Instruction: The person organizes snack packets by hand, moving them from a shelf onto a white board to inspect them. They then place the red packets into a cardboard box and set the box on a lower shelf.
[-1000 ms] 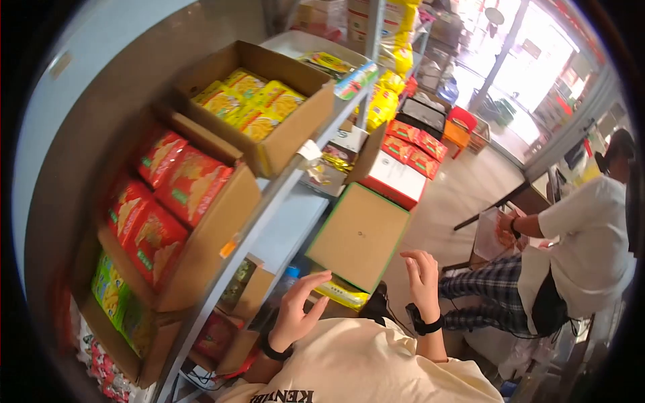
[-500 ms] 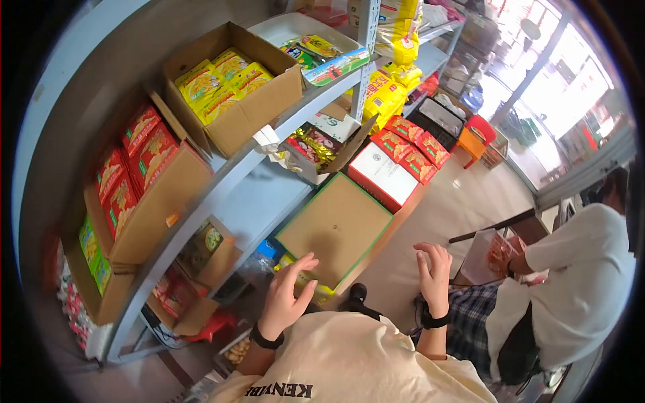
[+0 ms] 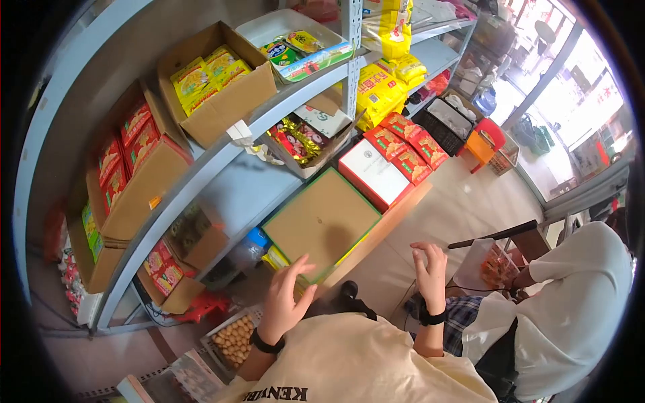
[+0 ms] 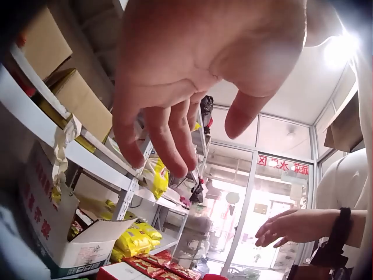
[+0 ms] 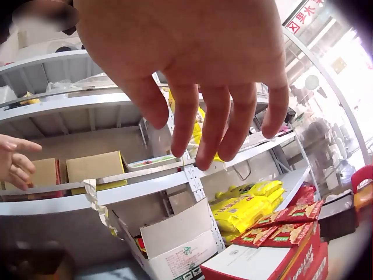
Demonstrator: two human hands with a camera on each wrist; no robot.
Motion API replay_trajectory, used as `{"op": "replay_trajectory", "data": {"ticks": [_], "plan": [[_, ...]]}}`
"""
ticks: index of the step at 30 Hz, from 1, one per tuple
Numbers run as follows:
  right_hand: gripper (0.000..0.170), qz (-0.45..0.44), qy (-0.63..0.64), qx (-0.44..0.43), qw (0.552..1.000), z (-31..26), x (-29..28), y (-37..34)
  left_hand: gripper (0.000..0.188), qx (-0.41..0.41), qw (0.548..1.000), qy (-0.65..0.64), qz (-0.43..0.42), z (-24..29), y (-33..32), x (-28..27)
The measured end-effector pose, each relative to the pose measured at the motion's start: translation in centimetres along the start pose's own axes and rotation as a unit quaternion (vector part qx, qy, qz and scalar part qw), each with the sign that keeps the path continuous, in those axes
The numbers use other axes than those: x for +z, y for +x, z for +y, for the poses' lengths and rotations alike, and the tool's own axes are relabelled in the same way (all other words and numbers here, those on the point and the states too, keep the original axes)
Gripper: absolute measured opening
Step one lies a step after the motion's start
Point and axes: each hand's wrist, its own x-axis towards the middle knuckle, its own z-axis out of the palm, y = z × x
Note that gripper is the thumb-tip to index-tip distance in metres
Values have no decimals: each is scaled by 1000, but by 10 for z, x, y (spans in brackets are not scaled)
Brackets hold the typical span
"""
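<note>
Shelves (image 3: 252, 191) stood on the left. A flat brown box (image 3: 316, 221) with green edges lay past the left hand (image 3: 287, 302), a bit up and to the right of it. Its longer side seemed to run away from that hand toward the far right. The right hand (image 3: 431, 272) was farther off, out to the side. Only the head view showed this box well. Beyond it sat a smaller red and white box (image 3: 373, 174); the right wrist view showed writing on its red side, which the head view hid. Red packets (image 3: 386, 143) lay at its far end. The left fingers (image 4: 160, 131) were bent a little, the right fingers (image 5: 215, 125) hung loosely spread, and both held nothing.
</note>
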Motion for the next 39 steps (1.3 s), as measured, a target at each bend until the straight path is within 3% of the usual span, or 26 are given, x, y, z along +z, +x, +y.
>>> {"op": "replay_trajectory", "data": {"ticks": [11, 18, 22, 25, 28, 33, 39], "plan": [[16, -59, -25, -62, 996, -34, 17, 9, 54, -106, 991, -41, 70, -37, -34, -23], [18, -23, -29, -19, 999, -42, 17, 0, 57, -49, 998, -3, 38, -67, -21, -51], [17, 14, -58, 14, 998, -34, 13, 1, 57, 1, 1000, 3, -8, -69, -1, -57], [16, 39, -74, 25, 996, -26, 7, 7, 57, -4, 999, -26, -24, -59, 5, -57], [16, 44, -73, 37, 996, -17, 9, 21, 58, -17, 996, -84, -38, -63, 11, -45], [17, 7, -74, 23, 997, -6, 23, 67, 56, -33, 991, -68, -109, -54, 40, -21], [14, -5, -25, 20, 999, 32, 33, 160, 50, -86, 959, -229, -140, -36, 119, 32]]}}
